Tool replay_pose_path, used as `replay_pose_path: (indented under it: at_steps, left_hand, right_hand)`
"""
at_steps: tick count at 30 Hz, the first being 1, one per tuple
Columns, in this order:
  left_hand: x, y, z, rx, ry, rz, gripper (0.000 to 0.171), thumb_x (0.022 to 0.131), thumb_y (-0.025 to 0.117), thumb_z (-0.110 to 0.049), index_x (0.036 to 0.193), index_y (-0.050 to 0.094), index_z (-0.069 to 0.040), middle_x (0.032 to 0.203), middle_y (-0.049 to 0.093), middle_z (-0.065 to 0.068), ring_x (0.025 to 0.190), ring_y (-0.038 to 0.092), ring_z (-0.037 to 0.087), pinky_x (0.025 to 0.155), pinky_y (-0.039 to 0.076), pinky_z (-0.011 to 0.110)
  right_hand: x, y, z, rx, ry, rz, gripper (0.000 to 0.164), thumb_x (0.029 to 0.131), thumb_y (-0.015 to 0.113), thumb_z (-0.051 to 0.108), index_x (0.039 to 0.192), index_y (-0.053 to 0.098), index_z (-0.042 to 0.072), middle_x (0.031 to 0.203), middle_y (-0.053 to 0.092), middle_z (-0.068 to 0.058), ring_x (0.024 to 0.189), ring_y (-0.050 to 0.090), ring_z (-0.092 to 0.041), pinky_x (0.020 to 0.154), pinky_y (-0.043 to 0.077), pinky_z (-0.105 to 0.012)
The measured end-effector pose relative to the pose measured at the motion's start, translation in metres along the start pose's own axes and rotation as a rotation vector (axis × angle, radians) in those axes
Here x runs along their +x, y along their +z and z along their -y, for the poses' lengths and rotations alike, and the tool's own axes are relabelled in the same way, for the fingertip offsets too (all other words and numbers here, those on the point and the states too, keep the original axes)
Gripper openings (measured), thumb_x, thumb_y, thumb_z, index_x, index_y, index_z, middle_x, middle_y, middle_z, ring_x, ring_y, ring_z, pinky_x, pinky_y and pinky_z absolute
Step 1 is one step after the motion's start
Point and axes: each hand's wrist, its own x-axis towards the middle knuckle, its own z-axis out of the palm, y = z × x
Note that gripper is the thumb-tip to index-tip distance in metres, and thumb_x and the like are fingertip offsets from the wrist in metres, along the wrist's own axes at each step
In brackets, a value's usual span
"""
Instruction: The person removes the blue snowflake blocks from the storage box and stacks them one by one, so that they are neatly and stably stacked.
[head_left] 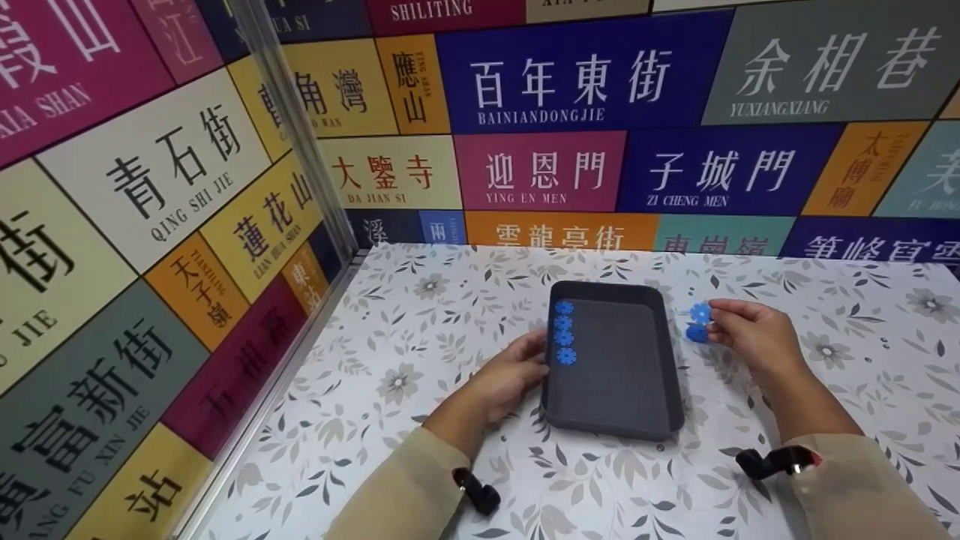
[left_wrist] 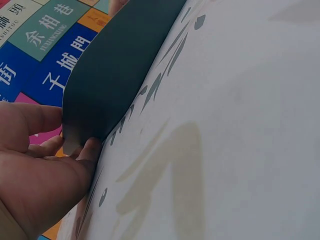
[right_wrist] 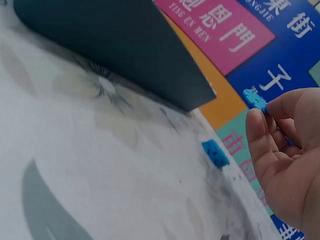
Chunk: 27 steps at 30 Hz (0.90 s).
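A dark grey rectangular tray [head_left: 611,382] stands on the table, with several blue flower-shaped discs [head_left: 566,356] in a column along its inner left side. My left hand [head_left: 510,375] holds the tray's left wall; in the left wrist view, thumb and fingers [left_wrist: 40,120] meet at the tray's edge. Right of the tray, my right hand [head_left: 757,337] pinches a lighter blue flower-shaped disc [head_left: 700,312] between thumb and index finger. Just below that disc is another blue piece [head_left: 697,332]; the right wrist view shows this piece [right_wrist: 215,153] on the tabletop, apart from the fingers.
A white tablecloth [head_left: 420,330] with grey leaves and flowers covers the table. Behind it and at the left stand walls with coloured name panels [head_left: 540,172]. A clear corner strip [head_left: 300,135] joins the walls. Black wrist devices [head_left: 476,491] sit at both sleeves.
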Motion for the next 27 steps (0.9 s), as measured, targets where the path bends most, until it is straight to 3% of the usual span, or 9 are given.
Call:
replay_pose_path:
  at_steps: [8,18,27]
  left_hand:
    - [0.002,-0.001,0.000,0.011,-0.012,-0.013,0.075,0.094,0.056,0.007,0.165,0.041,-0.014,0.171,0.041,0.012,0.158,0.043,0.030,0.132,0.035,0.047]
    - [0.001,0.001,-0.002,0.025,-0.014,-0.015,0.074,0.095,0.056,0.006,0.165,0.041,-0.014,0.171,0.042,0.012,0.159,0.042,0.030,0.132,0.035,0.047]
    - [-0.002,0.001,-0.002,0.015,-0.004,-0.010,0.073,0.096,0.054,0.006,0.166,0.038,-0.011,0.172,0.039,0.014,0.159,0.041,0.031,0.133,0.034,0.048]
  right_hand:
    - [0.009,-0.010,-0.017,-0.132,0.075,-0.030,0.034,0.104,0.070,0.026,0.133,0.070,0.009,0.094,0.074,0.017,0.083,0.072,-0.002,0.078,0.064,-0.019]
    - [0.012,-0.007,-0.023,-0.250,0.058,-0.046,0.048,0.106,0.065,0.027,0.144,0.060,-0.003,0.089,0.072,0.017,0.082,0.073,-0.001,0.078,0.064,-0.019]
    - [0.014,-0.006,-0.023,-0.351,0.091,-0.040,0.053,0.106,0.066,0.032,0.147,0.059,-0.001,0.093,0.072,0.019,0.083,0.073,0.002,0.079,0.062,-0.017]
